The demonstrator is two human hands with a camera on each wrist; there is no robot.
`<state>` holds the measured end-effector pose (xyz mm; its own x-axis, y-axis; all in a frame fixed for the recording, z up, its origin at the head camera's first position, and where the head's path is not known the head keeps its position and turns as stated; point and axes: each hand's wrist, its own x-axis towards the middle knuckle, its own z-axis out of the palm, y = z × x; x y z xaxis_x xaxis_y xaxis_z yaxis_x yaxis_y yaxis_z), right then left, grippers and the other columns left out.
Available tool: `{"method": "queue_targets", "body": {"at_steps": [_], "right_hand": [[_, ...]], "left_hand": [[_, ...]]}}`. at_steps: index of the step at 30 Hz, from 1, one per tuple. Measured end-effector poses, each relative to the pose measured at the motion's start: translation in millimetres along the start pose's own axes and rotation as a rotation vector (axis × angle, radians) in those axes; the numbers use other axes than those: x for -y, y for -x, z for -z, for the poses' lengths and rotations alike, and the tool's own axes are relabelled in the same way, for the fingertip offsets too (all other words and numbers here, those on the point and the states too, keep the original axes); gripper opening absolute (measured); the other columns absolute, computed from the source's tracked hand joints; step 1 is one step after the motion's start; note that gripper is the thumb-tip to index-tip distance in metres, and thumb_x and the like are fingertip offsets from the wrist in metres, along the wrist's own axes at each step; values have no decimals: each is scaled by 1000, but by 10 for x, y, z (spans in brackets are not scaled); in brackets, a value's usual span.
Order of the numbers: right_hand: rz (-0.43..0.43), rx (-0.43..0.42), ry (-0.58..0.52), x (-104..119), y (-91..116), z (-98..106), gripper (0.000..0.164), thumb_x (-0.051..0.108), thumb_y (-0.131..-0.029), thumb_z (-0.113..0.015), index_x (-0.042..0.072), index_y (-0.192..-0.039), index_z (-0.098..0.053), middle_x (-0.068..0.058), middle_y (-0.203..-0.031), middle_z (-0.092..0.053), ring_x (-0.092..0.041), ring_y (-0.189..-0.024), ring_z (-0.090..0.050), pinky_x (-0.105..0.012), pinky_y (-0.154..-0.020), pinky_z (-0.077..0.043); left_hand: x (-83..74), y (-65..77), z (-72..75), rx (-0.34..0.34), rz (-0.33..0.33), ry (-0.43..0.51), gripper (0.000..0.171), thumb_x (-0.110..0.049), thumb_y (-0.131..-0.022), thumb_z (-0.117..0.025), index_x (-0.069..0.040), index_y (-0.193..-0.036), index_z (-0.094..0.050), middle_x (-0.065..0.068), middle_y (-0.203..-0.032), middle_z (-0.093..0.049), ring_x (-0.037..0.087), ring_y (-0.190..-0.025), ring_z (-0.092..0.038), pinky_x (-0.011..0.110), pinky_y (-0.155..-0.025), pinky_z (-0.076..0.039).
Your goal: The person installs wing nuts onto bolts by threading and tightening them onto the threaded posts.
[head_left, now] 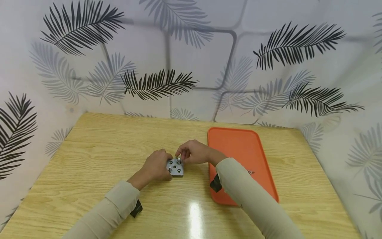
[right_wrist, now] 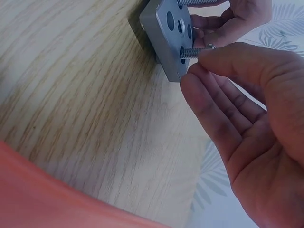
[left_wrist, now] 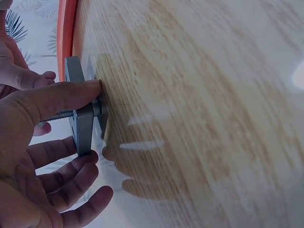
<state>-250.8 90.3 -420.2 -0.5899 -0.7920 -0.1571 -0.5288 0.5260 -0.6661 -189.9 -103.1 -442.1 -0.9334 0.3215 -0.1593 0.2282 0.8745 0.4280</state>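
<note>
A grey metal plate (head_left: 176,174) with several holes is held at its edges by my left hand (head_left: 156,165), thumb on one side and fingers on the other. In the left wrist view the plate (left_wrist: 84,135) stands just off the tabletop, with a bolt head under it. One threaded bolt (left_wrist: 59,115) rises through it beside the left hand. At a second bolt (right_wrist: 191,53), near a corner, my right hand (head_left: 195,152) pinches the upper end between thumb and fingertips. A small metal bit (right_wrist: 210,46) shows at that end, mostly hidden by the thumb.
An orange tray (head_left: 235,142) lies on the wooden table (head_left: 125,136) to the right, partly under the right forearm. Small metal hardware (head_left: 250,172) sits in it. A leaf-patterned wall covering (head_left: 194,59) stands behind the table.
</note>
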Motion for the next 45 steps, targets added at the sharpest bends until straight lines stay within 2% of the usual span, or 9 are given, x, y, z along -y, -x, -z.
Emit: {"method": "queue_targets", "body": {"at_steps": [6,13,16,20,27,35,45], "right_hand": [[7,13,-27,10,14,-6,28,-3,-87,-67,0,-114,-69,-13,-90,-73,-9,-78,-68,-19,-75,-54],[-49,-2,-28,25,3,-29,20,8,-87,-76,4,-103,-66,-11,-87,-73,-6,-73,-64,-17,-69,-51],[-67,-2,-9,23,-2,-36,20,10,-87,-77,5,-102,-66,-8,-86,-73,-5,-72,-63,-16,-68,-50],[-38,7,36,36,-6,-32,16,12,-88,-76,6,-101,-69,-6,-85,-72,-5,-72,-61,-16,-68,-49],[-38,-13,104,49,-17,-47,11,17,-87,-77,10,-90,-70,-2,-81,-69,-3,-70,-57,-16,-66,-46],[-11,-25,98,46,2,-50,11,11,-87,-75,8,-97,-70,-4,-82,-69,-4,-70,-57,-17,-67,-48],[-27,-37,113,53,6,-78,8,10,-86,-75,8,-91,-69,-4,-82,-71,-3,-70,-59,-16,-67,-48]], "left_hand": [[-9,11,-2,5,7,2,61,-17,-62,-92,-1,-116,-71,7,-95,-61,19,-81,-51,32,-71,-46],[-27,20,-8,-8,2,4,58,-15,-61,-92,-2,-113,-72,6,-93,-61,18,-81,-51,31,-70,-45],[-38,33,-5,-6,3,8,58,-15,-61,-91,-1,-114,-71,7,-93,-60,18,-81,-51,30,-69,-45],[-50,44,3,-2,6,12,59,-15,-62,-91,-1,-115,-71,7,-94,-60,19,-80,-51,31,-69,-45],[-58,43,-4,-4,11,5,59,-15,-61,-91,-2,-115,-71,7,-94,-61,19,-82,-52,31,-71,-46],[-46,38,-21,-15,9,7,57,-15,-61,-91,-2,-113,-72,7,-94,-61,19,-81,-51,31,-70,-45],[-49,57,-28,-18,10,10,57,-13,-61,-91,-1,-113,-72,8,-95,-61,19,-81,-51,31,-70,-45]]}}
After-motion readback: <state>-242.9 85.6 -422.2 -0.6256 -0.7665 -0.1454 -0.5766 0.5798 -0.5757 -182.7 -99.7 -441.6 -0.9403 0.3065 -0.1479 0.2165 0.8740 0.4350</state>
